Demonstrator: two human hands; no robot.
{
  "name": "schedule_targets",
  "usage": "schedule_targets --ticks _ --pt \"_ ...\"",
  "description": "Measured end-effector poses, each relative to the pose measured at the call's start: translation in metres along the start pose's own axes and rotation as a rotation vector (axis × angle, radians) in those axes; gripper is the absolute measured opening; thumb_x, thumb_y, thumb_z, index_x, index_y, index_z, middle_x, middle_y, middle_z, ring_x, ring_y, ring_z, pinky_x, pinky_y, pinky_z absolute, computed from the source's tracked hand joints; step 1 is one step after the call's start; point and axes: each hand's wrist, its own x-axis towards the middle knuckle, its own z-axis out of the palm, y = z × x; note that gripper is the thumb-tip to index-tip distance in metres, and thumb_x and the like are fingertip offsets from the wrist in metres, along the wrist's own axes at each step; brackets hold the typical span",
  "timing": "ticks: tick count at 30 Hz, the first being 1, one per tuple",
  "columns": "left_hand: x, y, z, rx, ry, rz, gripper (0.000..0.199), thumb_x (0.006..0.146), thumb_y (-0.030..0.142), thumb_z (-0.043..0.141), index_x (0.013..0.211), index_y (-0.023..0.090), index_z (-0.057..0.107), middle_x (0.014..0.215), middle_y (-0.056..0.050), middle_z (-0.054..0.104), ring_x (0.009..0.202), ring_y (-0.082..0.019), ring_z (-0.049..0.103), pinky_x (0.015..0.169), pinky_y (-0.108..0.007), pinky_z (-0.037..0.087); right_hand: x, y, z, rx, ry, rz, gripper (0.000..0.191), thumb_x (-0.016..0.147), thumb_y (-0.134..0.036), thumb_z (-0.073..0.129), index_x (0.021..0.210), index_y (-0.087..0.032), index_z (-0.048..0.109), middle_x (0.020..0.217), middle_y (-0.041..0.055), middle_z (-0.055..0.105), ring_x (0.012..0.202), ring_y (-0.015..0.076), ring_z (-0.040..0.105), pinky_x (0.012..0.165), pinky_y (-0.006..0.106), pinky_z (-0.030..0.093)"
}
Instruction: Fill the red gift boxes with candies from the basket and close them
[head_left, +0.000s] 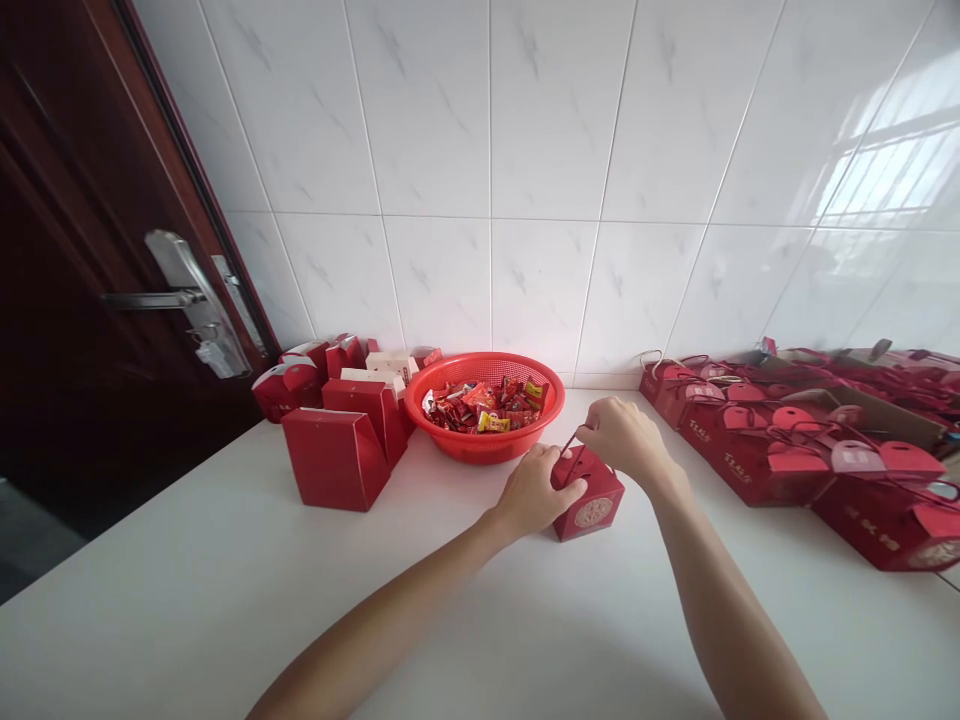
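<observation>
A small red gift box with a round gold pattern on its side stands upright on the white table. My left hand grips it at its left side, with the thumb over the near top edge and the fingers behind. Above the box, my right hand pinches its dark red cord, which is pulled up taut from the lid. The tips of the right fingers are partly hidden. Just behind the left hand is a red plastic basket holding many wrapped candies.
Taller red boxes stand left of the basket, with several other boxes behind them. Rows of closed red boxes with cords fill the right side of the table. A tiled wall rises behind; a dark door is at left.
</observation>
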Motion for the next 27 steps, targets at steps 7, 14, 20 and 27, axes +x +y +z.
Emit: schedule_targets --ticks 7,14,20,27 --pt "-0.001 -0.003 0.002 -0.117 0.073 0.083 0.061 0.081 0.048 0.070 0.132 0.019 0.055 0.138 -0.016 0.058 0.131 -0.035 0.053 0.109 -0.051 0.043 0.000 0.011 -0.006 0.021 0.032 0.016 0.015 0.084 -0.017 0.053 0.070 -0.020 0.058 0.074 0.0044 0.063 0.072 0.0190 0.057 0.057 0.028 0.032" --pt "-0.024 -0.025 0.036 -0.340 0.211 0.224 0.044 0.086 0.036 0.062 0.126 0.021 0.052 0.127 -0.012 0.059 0.122 -0.028 0.055 0.107 -0.048 0.044 -0.011 0.051 -0.035 0.188 0.202 0.081 0.015 0.078 -0.019 0.058 0.064 -0.020 0.063 0.069 0.0025 0.067 0.070 0.0184 0.060 0.058 0.027 0.038" --pt "-0.033 -0.037 0.063 -0.335 -0.012 0.131 0.023 0.076 0.018 0.060 0.099 0.022 0.061 0.101 -0.005 0.064 0.095 -0.021 0.062 0.090 -0.040 0.052 -0.044 0.110 -0.067 0.312 0.265 0.346 0.011 0.079 -0.016 0.062 0.069 -0.019 0.068 0.056 0.0001 0.065 0.060 0.0174 0.065 0.061 0.026 0.046" --pt "-0.030 -0.033 0.058 -0.299 -0.055 0.142 0.020 0.075 0.016 0.058 0.094 0.022 0.064 0.101 -0.005 0.066 0.092 -0.020 0.063 0.083 -0.037 0.055 -0.056 0.179 -0.069 0.319 0.263 0.626 0.023 0.084 -0.010 0.062 0.062 -0.017 0.065 0.055 0.0029 0.063 0.056 0.0168 0.065 0.072 0.027 0.048"
